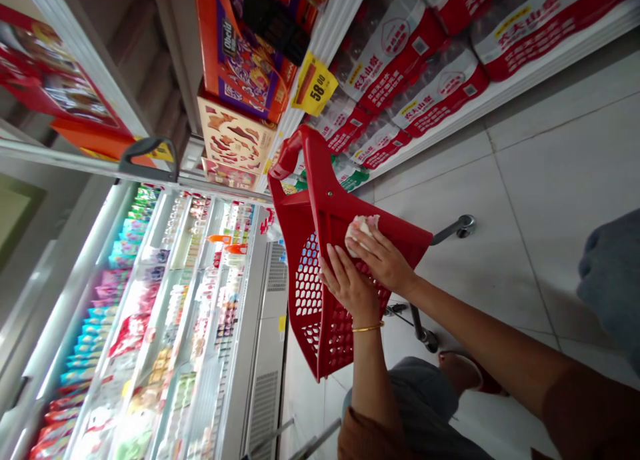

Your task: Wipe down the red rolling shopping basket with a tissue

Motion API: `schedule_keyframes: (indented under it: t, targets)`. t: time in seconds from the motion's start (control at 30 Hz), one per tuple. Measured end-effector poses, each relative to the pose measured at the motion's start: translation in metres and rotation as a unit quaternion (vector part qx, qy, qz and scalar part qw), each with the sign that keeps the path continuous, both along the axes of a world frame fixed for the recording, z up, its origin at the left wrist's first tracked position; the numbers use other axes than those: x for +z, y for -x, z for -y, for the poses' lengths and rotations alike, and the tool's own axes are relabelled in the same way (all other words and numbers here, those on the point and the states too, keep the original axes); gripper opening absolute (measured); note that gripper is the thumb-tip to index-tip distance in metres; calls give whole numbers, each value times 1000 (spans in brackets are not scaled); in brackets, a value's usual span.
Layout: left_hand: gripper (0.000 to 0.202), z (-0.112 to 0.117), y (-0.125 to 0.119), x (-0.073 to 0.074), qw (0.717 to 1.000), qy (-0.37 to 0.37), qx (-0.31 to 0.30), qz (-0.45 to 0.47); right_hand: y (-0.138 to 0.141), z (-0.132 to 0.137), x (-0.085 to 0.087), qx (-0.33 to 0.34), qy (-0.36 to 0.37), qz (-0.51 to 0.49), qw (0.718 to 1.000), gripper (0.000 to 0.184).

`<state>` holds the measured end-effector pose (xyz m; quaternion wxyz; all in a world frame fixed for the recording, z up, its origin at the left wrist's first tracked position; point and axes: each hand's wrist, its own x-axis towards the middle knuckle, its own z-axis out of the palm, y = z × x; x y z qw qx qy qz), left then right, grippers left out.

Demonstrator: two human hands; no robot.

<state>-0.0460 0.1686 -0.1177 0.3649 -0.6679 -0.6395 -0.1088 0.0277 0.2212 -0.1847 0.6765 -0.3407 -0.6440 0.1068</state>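
Right hand (384,259), fingers bent over crumpled white-pink cloth (356,227), presses it on red plastic perforated shopping-cart basket (336,210); left hand (353,288), nearly flat, loosely spread, rests on basket. Wiping seems underway; finished and remaining areas indistinguishable.

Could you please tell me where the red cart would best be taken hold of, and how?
Probably by the handle bar at the end of the red cart away from its casters, coming from the outer side, at upper left in the picture. The bar looks rounded, with an open gap beside it, so a full wrap-around grip seems possible.
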Motion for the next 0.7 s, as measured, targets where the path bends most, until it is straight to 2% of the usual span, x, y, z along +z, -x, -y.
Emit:
schedule_keyframes:
  t: [0.1, 0.23, 0.37, 0.6, 0.7]
  targets:
    - [51, -6, -1, 7, 1000, -21, 5, 22, 0, -16, 19, 9, -25, 5, 1000, 42]
    - [51, -13, -2, 9, 999, -19, 7, 42, -1, -23, 25, 18, -22, 18, 999, 42]
    - [51, -15, 0, 7, 998, -15, -1, 59, -1, -16, 15, 21, 18, 25, 999, 45]
    - [50, -17, 2, 6, 997, -28, -2, 67, 0, -2, -15, -7, 50, 33, 998, 47]
    - [50, -17, 2, 5, 997, -30, -1, 72, 0, 3, -17, -15, 50, 21, 998, 48]
